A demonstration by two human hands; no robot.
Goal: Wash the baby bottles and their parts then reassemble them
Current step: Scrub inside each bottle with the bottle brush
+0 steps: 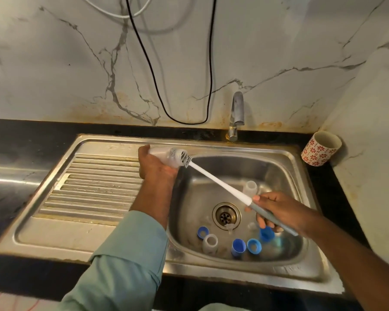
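My left hand point(154, 166) grips a clear baby bottle point(166, 156) sideways over the sink's left rim, its mouth toward the right. My right hand point(279, 209) holds the grey grip of a long white bottle brush point(220, 184); its bristle head sits in the bottle's mouth. In the steel sink basin point(279, 171) lie another clear bottle point(250, 187) near the back, a clear bottle point(210, 243) on its side at the front, blue rings and caps point(238, 246) and a clear teat point(229, 227) by the drain.
A tap point(236, 115) stands behind the basin with no water visible. The ribbed drainboard point(94, 182) lies to the left. A red-patterned cup point(320, 148) sits on the black counter at the right corner. Black and white cables hang on the marble wall.
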